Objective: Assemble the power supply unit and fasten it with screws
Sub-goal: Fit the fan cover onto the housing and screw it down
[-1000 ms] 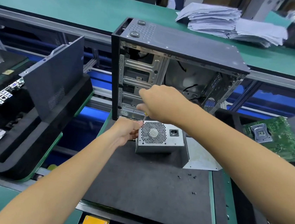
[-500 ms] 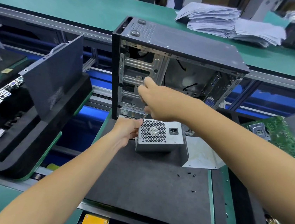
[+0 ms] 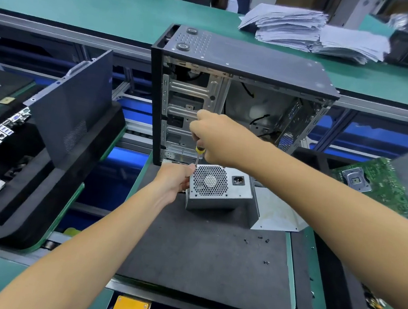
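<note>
A grey power supply unit (image 3: 219, 190) with a round fan grille stands on the dark foam mat (image 3: 201, 260), in front of the open black computer case (image 3: 242, 102). My left hand (image 3: 175, 180) grips its upper left corner. My right hand (image 3: 216, 138) is curled around a screwdriver (image 3: 199, 155) with a yellow and black handle, held upright, tip down at the unit's top left corner beside my left fingers. Several small black screws (image 3: 259, 239) lie loose on the mat to the right.
A bent metal plate (image 3: 277, 213) lies right of the unit. A green motherboard (image 3: 372, 183) sits at right. A black side panel (image 3: 72, 114) leans on a foam tray (image 3: 27, 200) at left. Paper stacks (image 3: 308, 31) lie on the far green bench.
My right hand has risen a little and now holds the screwdriver upright with its shaft showing above the unit's corner. My left hand stays on the unit.
</note>
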Available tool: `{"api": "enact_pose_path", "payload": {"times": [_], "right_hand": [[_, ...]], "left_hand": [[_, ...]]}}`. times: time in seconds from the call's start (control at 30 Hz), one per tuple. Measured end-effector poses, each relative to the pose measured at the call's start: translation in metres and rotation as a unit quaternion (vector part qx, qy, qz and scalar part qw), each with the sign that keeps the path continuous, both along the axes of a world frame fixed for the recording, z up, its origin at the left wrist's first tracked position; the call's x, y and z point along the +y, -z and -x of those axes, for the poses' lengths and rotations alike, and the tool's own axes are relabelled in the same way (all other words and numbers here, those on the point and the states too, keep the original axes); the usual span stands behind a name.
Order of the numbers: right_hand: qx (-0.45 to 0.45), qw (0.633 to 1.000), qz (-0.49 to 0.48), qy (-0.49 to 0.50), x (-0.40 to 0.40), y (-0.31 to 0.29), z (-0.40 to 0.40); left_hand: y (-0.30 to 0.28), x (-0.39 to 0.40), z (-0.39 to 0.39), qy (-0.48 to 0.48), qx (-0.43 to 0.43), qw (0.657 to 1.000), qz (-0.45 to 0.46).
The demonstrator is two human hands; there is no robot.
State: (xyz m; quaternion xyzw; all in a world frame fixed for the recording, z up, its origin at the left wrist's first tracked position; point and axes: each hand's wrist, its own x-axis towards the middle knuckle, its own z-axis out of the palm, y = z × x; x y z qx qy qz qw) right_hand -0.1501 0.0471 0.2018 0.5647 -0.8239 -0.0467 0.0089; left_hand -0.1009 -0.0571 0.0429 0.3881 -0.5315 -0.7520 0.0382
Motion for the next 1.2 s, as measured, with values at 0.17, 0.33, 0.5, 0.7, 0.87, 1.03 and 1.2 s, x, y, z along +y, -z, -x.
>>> {"api": "enact_pose_path", "payload": {"times": [0.17, 0.33, 0.5, 0.7, 0.87, 1.03, 1.2], "right_hand": [[0.124, 0.991, 0.036, 0.035, -0.003, 0.010, -0.008], [0.030, 0.999, -0.028, -0.033, 0.002, 0.002, -0.004], [0.070, 0.997, -0.015, -0.011, -0.002, 0.003, -0.007], [0.066, 0.998, -0.015, 0.006, 0.000, 0.004, -0.004], [0.036, 0.999, -0.030, -0.017, 0.002, 0.000, 0.001], [0.128, 0.992, -0.025, 0.002, 0.000, 0.008, -0.003], [0.049, 0.998, -0.039, -0.025, 0.005, 0.001, 0.002]], "left_hand": [[0.001, 0.001, 0.001, -0.007, -0.001, 1.000, 0.004], [0.002, -0.001, 0.001, -0.007, 0.004, 1.000, 0.001], [0.001, 0.000, 0.001, -0.007, 0.010, 1.000, -0.004], [0.000, -0.001, -0.002, -0.008, 0.012, 1.000, 0.003], [0.001, 0.002, 0.001, -0.025, -0.006, 1.000, 0.006], [0.001, -0.001, 0.002, -0.032, -0.022, 0.999, 0.014], [0.000, 0.000, 0.001, -0.036, -0.020, 0.999, 0.024]]}}
